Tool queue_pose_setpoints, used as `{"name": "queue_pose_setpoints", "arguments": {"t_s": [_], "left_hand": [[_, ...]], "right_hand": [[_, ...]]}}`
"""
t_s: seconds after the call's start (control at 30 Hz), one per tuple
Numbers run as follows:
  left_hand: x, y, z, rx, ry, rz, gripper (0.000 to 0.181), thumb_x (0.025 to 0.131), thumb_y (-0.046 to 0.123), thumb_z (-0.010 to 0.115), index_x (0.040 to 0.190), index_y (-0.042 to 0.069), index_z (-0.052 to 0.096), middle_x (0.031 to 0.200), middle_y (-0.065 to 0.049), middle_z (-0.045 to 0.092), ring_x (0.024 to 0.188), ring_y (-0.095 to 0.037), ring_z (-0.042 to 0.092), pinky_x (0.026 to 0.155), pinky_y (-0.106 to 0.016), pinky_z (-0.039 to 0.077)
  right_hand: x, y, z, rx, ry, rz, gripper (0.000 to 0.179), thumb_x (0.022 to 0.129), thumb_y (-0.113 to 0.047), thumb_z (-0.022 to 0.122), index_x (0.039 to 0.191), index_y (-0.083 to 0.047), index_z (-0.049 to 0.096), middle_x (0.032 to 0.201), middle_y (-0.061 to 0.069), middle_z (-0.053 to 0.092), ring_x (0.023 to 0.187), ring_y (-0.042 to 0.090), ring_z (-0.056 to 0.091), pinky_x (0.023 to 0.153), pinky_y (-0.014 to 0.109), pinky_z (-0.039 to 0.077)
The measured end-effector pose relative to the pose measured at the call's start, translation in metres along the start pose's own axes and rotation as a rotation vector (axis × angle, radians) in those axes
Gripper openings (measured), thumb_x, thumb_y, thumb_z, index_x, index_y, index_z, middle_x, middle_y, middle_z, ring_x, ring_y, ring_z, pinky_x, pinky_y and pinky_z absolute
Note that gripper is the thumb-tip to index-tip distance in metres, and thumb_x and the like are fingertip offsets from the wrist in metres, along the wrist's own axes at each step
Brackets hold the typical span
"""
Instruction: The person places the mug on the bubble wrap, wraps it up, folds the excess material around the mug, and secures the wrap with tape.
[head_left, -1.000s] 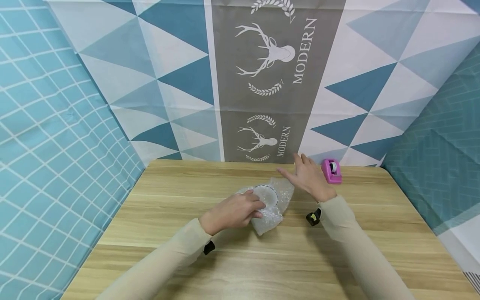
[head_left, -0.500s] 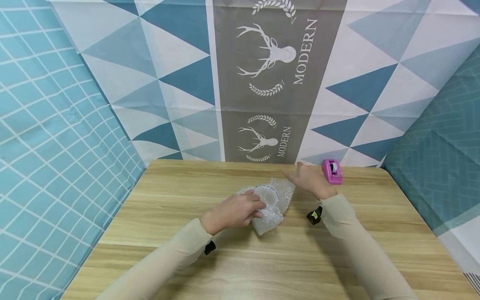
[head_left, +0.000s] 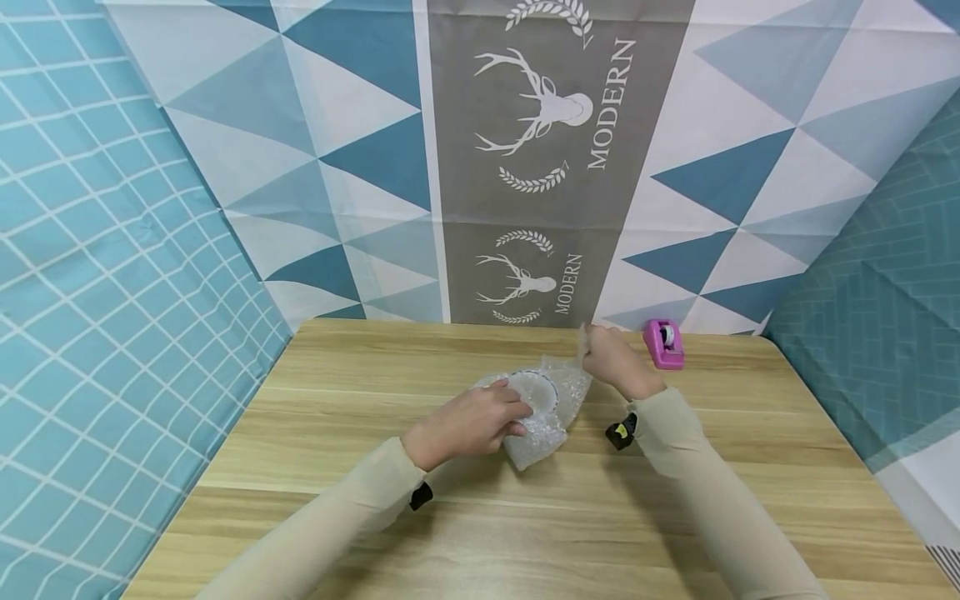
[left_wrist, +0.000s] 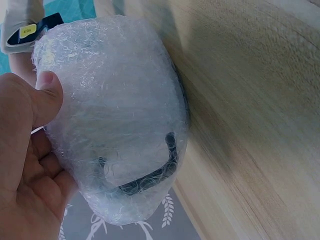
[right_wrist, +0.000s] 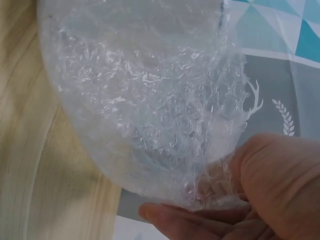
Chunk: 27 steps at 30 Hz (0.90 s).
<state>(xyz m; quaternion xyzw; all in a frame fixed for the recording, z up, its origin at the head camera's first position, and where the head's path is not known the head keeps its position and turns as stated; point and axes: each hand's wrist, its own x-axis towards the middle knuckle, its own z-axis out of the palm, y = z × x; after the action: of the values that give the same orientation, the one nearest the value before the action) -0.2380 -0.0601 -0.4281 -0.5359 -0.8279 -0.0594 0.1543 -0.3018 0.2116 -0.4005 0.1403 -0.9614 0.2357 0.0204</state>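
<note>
A bundle of bubble wrap [head_left: 542, 429] lies near the back of the table, around something round with a dark-edged rim. Through the plastic in the left wrist view, a black curved band [left_wrist: 150, 180] shows. My left hand [head_left: 465, 422] holds the bundle's near left side, thumb on top and fingers curled at the edge. At the far right, my right hand [head_left: 617, 360] pinches a loose flap of the wrap [head_left: 582, 343], which stands up from the bundle. Close up, the thumb and fingers of the right hand [right_wrist: 275, 185] close round the crinkled end.
A pink tape dispenser [head_left: 665, 342] sits at the back right of the wooden table [head_left: 465, 542], close to my right hand. Patterned cloth [head_left: 360, 167] hangs behind the table, with blue cloth at the left and teal at the right.
My right hand was spread above the wrap's far side; its fingers have come down and closed on the flap, pulling it up slightly. The left hand has stayed in place.
</note>
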Motion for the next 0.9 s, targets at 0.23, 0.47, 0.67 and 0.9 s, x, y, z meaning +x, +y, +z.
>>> {"name": "queue_pose_setpoints", "arguments": {"t_s": [0.23,0.47,0.67,0.9], "left_hand": [[0.0015,-0.0002,-0.0022,-0.013,-0.019,-0.013,0.018,0.1,0.03,0.066,0.104,0.013,0.07,0.094,0.005,0.072,0.102,-0.014,0.069,0.116,-0.045,0.046],[0.0016,0.0004,-0.0016,-0.003,-0.029,-0.013,0.02,0.1,0.03,0.066,0.107,0.012,0.072,0.098,0.005,0.075,0.104,-0.014,0.07,0.115,-0.044,0.046],[0.0023,0.0003,-0.0004,-0.007,-0.02,-0.018,0.019,0.1,0.03,0.066,0.105,0.012,0.071,0.096,0.005,0.074,0.103,-0.014,0.07,0.116,-0.044,0.046],[0.002,0.0001,-0.0006,-0.013,-0.025,-0.021,0.021,0.099,0.031,0.066,0.105,0.012,0.071,0.096,0.004,0.074,0.103,-0.014,0.07,0.116,-0.045,0.046]], "right_hand": [[0.0009,-0.0036,-0.0031,0.015,-0.06,0.055,0.07,0.078,0.012,0.054,0.146,0.017,0.039,0.136,0.039,0.055,0.094,0.036,0.062,0.066,0.033,0.056],[-0.0017,-0.0044,-0.0047,0.035,-0.063,0.029,0.073,0.077,0.014,0.052,0.148,0.018,0.036,0.133,0.04,0.057,0.094,0.038,0.065,0.059,0.031,0.055],[-0.003,-0.006,-0.0044,0.034,-0.049,-0.006,0.06,0.084,0.015,0.054,0.143,0.016,0.044,0.132,0.037,0.06,0.119,0.05,0.063,0.092,0.05,0.061],[-0.0024,-0.0091,-0.0034,0.018,-0.023,-0.042,0.043,0.089,0.014,0.057,0.132,0.015,0.053,0.121,0.035,0.065,0.112,0.049,0.066,0.096,0.054,0.058]]}}
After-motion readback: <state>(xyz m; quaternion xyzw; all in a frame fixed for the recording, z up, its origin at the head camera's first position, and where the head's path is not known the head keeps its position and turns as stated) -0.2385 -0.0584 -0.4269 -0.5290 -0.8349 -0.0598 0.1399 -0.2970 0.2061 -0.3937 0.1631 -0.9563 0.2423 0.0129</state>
